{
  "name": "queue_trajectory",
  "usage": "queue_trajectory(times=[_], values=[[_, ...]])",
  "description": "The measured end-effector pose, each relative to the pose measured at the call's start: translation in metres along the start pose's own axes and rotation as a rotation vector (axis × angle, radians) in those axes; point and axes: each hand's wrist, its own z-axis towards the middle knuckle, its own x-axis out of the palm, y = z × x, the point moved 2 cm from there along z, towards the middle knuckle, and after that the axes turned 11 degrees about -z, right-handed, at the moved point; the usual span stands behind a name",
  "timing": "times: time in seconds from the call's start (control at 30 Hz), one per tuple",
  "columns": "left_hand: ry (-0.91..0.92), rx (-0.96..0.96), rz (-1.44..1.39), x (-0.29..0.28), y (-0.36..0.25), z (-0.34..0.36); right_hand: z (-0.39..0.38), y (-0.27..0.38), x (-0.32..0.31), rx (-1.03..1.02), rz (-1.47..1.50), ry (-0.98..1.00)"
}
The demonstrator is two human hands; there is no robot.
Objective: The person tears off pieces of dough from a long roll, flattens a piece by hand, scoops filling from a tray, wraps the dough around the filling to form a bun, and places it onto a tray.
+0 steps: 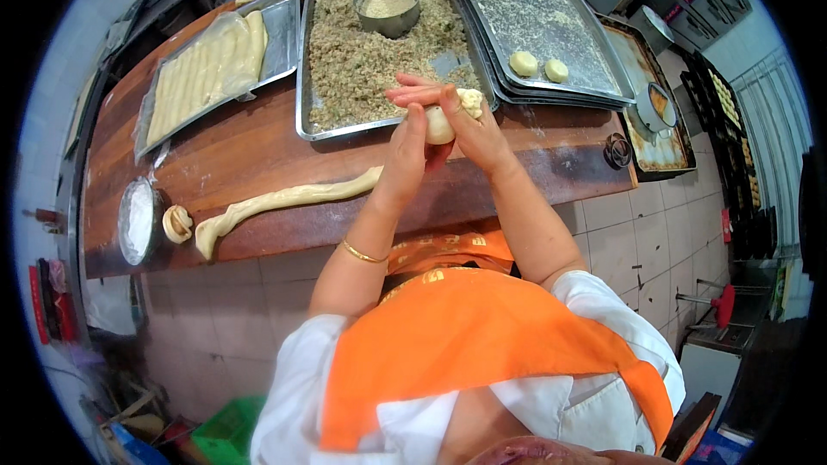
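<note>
My left hand and my right hand are closed together around a smooth pale dough ball. They hover over the near edge of a large tray of crumbly filling. A small rough lump of pale dough shows at the top of my right hand. The undersides of the fingers are partly hidden. Below my left forearm, one end of a long dough rope lies on the wooden table.
A metal ring sits in the filling. To the right, stacked trays carry several floured dough rounds. Plastic-covered dough ropes lie on a tray at left. A flour bowl and a dough coil stand near the front left edge.
</note>
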Motion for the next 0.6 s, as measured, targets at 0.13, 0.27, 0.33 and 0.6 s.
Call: queue_trajectory(times=[0.13,0.27,0.33,0.6], values=[[-0.16,0.163,0.08,0.031,-0.01,-0.004,-0.003,-0.007,0.001,-0.021,0.019,-0.085],[0.015,-0.031,-0.074,0.016,-0.02,-0.01,0.0,0.007,0.013,-0.08,0.027,-0.211],[0.022,-0.034,-0.024,0.012,-0.018,-0.007,0.003,0.004,0.01,-0.094,0.014,-0.134],[-0.13,0.18,0.264,0.026,-0.008,-0.009,-0.004,0.0,0.007,0.06,0.208,-0.09]])
